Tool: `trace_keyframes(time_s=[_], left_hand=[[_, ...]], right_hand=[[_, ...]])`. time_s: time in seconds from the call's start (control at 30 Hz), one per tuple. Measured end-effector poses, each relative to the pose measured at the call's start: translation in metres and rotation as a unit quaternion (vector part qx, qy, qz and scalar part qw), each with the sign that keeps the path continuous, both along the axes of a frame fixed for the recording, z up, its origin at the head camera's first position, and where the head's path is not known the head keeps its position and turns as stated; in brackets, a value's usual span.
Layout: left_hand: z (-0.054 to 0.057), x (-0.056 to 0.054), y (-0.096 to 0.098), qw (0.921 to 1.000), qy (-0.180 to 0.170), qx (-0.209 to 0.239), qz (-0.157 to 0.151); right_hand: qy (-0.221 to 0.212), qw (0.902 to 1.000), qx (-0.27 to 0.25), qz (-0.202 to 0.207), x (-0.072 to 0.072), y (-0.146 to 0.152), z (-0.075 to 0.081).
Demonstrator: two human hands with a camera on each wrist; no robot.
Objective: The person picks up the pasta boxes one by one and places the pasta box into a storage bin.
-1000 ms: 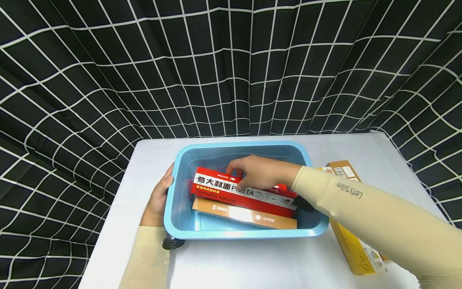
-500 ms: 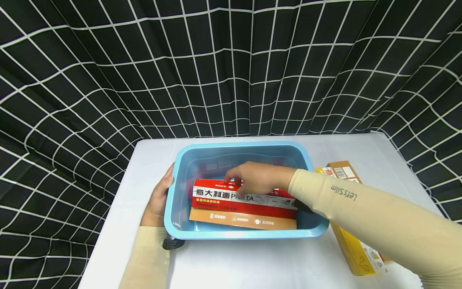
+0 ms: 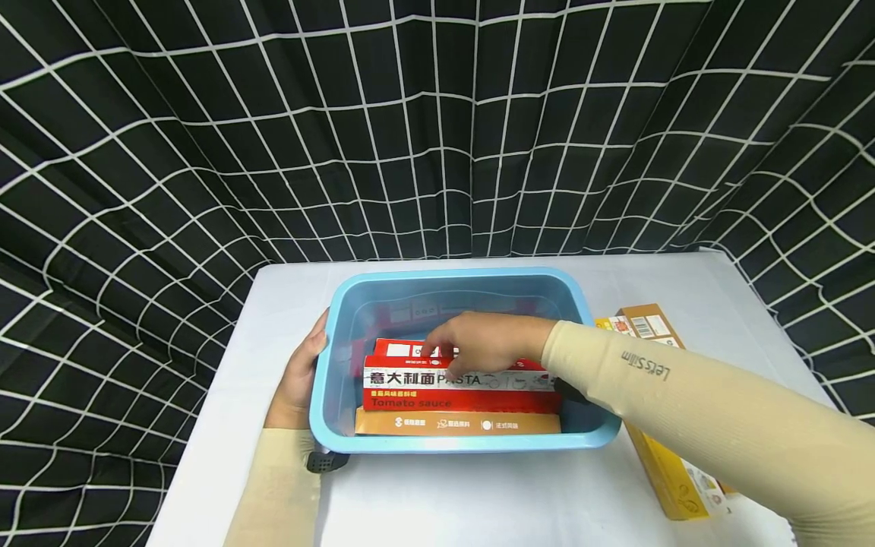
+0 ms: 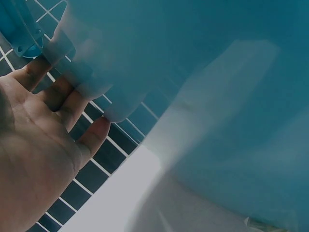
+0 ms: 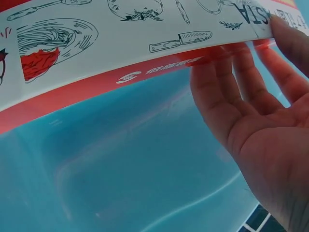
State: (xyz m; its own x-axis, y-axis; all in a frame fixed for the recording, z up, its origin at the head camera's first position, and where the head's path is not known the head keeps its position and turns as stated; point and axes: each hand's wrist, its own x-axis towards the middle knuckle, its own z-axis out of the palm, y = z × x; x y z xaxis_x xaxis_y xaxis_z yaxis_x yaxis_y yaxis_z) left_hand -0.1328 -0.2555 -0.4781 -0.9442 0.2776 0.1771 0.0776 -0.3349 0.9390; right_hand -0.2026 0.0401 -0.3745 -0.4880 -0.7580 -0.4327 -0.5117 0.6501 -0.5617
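Note:
A light-blue plastic bin (image 3: 451, 444) stands on the white table. My right hand (image 3: 492, 340) reaches into it and pinches a long red and white pasta box (image 3: 410, 398). The right wrist view shows the thumb on the printed face and the fingers (image 5: 207, 87) behind the box. A tan box (image 3: 465, 423) lies along the bin's front wall, just in front of the pasta box. Part of another red box (image 3: 393, 349) shows behind it. My left hand (image 3: 301, 376) rests against the bin's left outer wall, its fingers extended in the left wrist view.
To the bin's right, a yellow box (image 3: 673, 479) and a brown box (image 3: 652, 323) lie on the white table (image 3: 478, 501), partly under my right sleeve (image 3: 697, 403). A black curtain with white grid lines (image 3: 437, 152) hangs beyond the table.
My right hand has brought the pasta box toward the bin's front wall and straightened it, close against the tan box. The tan box now lies straighter too. My left hand has stayed put.

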Motion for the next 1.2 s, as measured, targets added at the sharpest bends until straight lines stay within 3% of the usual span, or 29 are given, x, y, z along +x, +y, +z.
trace_keyframes(time_s=[0.37, 0.73, 1.2], left_hand=[[0.0033, 0.0014, 0.0001, 0.9999, 0.0, 0.01, -0.007], [-0.0015, 0.0001, -0.0022, 1.0, -0.005, 0.008, 0.002], [0.0045, 0.003, 0.0019, 0.9999, -0.003, 0.006, 0.015]], right_hand=[[0.025, 0.9996, 0.007, 0.005, -0.0002, -0.002, -0.0009], [0.031, 0.9995, 0.001, 0.0, 0.0009, -0.0025, -0.0025], [0.027, 0.9995, -0.008, -0.013, -0.0021, -0.0015, -0.0029]])
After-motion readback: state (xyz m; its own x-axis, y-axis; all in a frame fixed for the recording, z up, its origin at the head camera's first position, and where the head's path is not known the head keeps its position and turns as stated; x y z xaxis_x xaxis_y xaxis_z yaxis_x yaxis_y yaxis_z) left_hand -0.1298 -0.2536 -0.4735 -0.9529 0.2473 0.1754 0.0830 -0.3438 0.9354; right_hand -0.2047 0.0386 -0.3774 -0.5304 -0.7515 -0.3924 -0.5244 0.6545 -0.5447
